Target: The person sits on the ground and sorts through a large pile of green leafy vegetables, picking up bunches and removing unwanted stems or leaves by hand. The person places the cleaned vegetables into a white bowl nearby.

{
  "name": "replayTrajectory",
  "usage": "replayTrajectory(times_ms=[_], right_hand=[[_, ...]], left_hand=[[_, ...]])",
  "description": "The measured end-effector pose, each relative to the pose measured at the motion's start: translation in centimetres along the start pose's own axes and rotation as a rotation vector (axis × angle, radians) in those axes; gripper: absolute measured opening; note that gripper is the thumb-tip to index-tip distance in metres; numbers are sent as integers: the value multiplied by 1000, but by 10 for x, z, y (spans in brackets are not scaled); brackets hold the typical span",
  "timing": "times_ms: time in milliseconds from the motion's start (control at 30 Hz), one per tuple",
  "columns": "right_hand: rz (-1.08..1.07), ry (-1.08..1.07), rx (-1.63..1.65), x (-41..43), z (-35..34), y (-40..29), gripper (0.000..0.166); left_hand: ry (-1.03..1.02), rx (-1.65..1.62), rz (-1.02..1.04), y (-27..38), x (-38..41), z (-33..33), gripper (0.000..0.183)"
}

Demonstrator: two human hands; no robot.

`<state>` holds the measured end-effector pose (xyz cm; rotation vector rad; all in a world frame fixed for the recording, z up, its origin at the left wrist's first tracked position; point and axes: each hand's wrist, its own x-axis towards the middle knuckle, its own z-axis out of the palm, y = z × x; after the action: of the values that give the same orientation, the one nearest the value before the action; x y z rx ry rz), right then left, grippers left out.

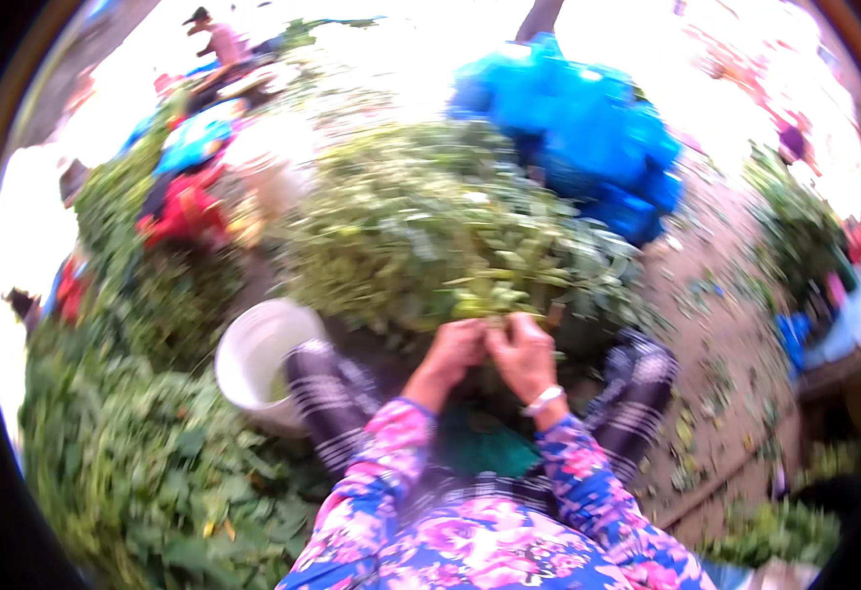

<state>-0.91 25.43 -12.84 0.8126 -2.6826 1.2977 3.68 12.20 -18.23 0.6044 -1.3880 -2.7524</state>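
Observation:
Side by side between the knees, my left hand (452, 352) and my right hand (525, 352) pinch a leafy green stalk (503, 291) at its near end. Its pale green leaves or pods fan out beyond the fingers; blur hides which they are. The exact grip of the fingertips is partly covered by the hands. Right behind them rises a large heap of cut leafy plants (401, 214). A white plastic bucket (250, 354) stands tilted against my left knee, with a little green matter low inside.
Blue plastic bags (585, 140) bulge behind the heap at the right. More cut greenery (172, 464) covers the ground at left. Scattered leaves litter the brown ground (725, 317) at right. A person in pink (228, 44) sits at the far left, and red clothing (187, 206) shows nearer.

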Motion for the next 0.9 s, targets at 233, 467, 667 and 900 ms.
replayTrajectory(times_ms=[233, 467, 667, 900], right_hand=[[154, -139, 222, -14, -11, 19, 26], [93, -244, 398, -20, -7, 16, 23], [228, -312, 649, -17, 16, 53, 25], [668, -645, 1017, -16, -14, 22, 18]], left_hand=[[27, -64, -2, 13, 2, 30, 12], [-1, 71, 61, 31, -2, 22, 15], [-22, 152, 49, 23, 4, 20, 15], [-188, -94, -69, 21, 4, 3, 11]])
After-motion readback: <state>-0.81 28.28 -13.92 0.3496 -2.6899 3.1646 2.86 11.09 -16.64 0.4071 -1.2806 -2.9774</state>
